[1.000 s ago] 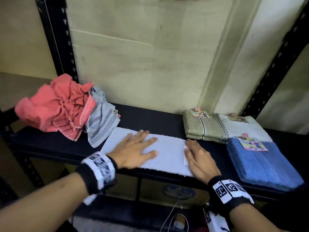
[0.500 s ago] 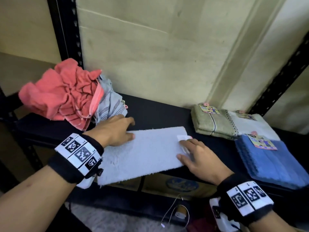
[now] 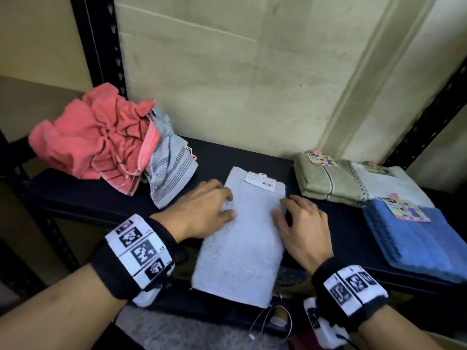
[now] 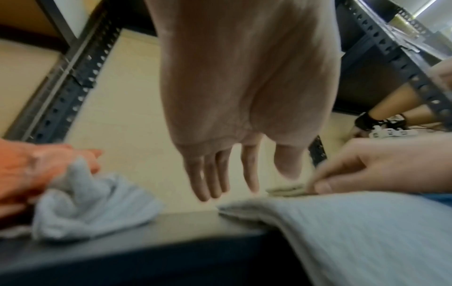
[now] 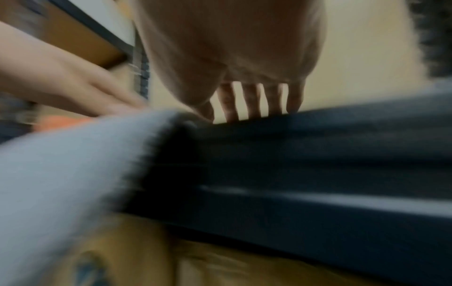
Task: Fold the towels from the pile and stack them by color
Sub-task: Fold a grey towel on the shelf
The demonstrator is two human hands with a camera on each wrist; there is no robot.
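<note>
A pale grey folded towel (image 3: pixel 242 236) lies lengthwise on the black shelf (image 3: pixel 252 157), its near end hanging over the front edge, a paper tag (image 3: pixel 261 181) at its far end. My left hand (image 3: pixel 202 210) rests on its left edge with straight fingers (image 4: pixel 212 178). My right hand (image 3: pixel 300 223) touches its right edge, fingers spread (image 5: pixel 252 100). A crumpled pile with a red towel (image 3: pixel 93 140) and a striped grey towel (image 3: pixel 169 168) sits at the left. Folded green (image 3: pixel 326 180), white (image 3: pixel 389 183) and blue (image 3: pixel 417 238) towels lie at the right.
Black perforated shelf posts (image 3: pixel 98 41) stand at the back left and right (image 3: pixel 429 109). A beige wall (image 3: pixel 227 84) closes the back. Below the shelf are a cardboard box (image 5: pixel 244 261) and white cables (image 3: pixel 262 322).
The grey towel has turned from lying crosswise to lengthwise, its tag now at the far end. Both hands moved with it to its long edges.
</note>
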